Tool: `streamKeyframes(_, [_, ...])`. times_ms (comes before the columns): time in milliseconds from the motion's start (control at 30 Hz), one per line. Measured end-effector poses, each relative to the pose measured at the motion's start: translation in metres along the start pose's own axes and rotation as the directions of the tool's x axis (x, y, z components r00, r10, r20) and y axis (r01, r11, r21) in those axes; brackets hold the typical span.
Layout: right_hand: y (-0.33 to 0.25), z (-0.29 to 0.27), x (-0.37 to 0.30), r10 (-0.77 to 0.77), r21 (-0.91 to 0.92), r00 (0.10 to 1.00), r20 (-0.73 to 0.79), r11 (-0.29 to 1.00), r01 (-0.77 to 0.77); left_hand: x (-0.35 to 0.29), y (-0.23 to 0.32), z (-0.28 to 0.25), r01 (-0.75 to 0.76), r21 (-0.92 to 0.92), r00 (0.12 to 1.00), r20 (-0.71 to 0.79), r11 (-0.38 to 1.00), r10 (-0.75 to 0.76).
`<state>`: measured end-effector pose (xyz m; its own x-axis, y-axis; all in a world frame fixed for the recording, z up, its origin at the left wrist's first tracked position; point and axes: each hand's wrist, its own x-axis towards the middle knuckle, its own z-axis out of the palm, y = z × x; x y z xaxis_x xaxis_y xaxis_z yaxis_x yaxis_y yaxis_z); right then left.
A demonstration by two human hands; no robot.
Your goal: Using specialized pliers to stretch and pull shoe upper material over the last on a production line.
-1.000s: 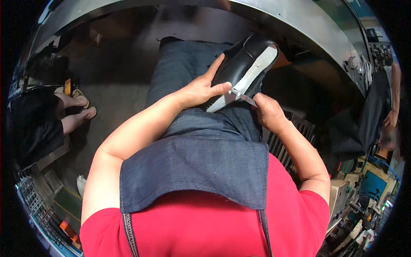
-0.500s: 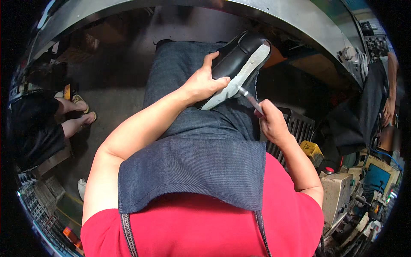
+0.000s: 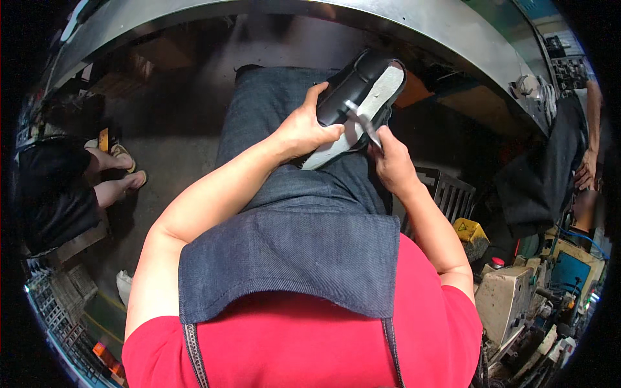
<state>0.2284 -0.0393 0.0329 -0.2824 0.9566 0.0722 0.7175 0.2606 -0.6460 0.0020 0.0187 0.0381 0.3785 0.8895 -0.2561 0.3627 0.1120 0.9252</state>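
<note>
A black leather shoe (image 3: 337,102) lies slanted across my denim-covered lap, its white underside (image 3: 381,90) turned up toward me. My left hand (image 3: 303,131) grips the shoe at its near left side, thumb by the white underside and fingers on the leather. In my right hand (image 3: 393,163) is a slim hand tool (image 3: 366,123) with a shiny end, smeared by motion. The tool reaches over the middle of the shoe, its shiny end by the edge between leather and white underside. Whether it touches cannot be seen, nor can its exact kind.
A metal bench edge (image 3: 259,9) curves across beyond my knees. At right stand a slatted dark crate (image 3: 453,194), a yellow container (image 3: 470,231) and a worn machine (image 3: 504,294). Other people sit at the left, legs (image 3: 116,187) showing, and at the far right, a hand (image 3: 587,169) visible.
My right hand has moved up and left with the tool, whose end now lies over the leather edge instead of the white underside. The shoe has shifted slightly in my left hand.
</note>
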Motion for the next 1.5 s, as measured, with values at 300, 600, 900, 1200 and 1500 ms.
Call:
streamKeyframes(300, [-0.024, -0.024, -0.012, 0.142, 0.061, 0.966, 0.215, 0.986, -0.158, -0.012, -0.018, -0.010, -0.145, -0.115, 0.977, 0.141, 0.983, 0.161])
streamKeyframes(600, [-0.041, -0.046, -0.021, 0.136, -0.006, 0.916, 0.377, 0.990, -0.144, -0.017, -0.013, -0.011, -0.103, -0.059, 0.983, 0.146, 0.993, 0.111])
streamKeyframes(900, [-0.054, -0.047, -0.015, 0.138, 0.094, 0.884, 0.447, 0.975, -0.199, -0.016, -0.014, -0.010, -0.101, -0.090, 0.983, 0.141, 0.991, 0.113])
streamKeyframes(1200, [-0.024, -0.017, -0.023, -0.025, -0.066, 0.967, 0.253, 0.997, 0.043, -0.014, -0.020, -0.008, -0.160, -0.069, 0.976, 0.135, 0.985, 0.168])
streamKeyframes(1500, [0.007, -0.018, -0.012, -0.261, -0.095, 0.922, 0.284, 0.950, 0.298, -0.008, -0.032, -0.011, -0.099, -0.380, 0.929, 0.296, 0.920, 0.222])
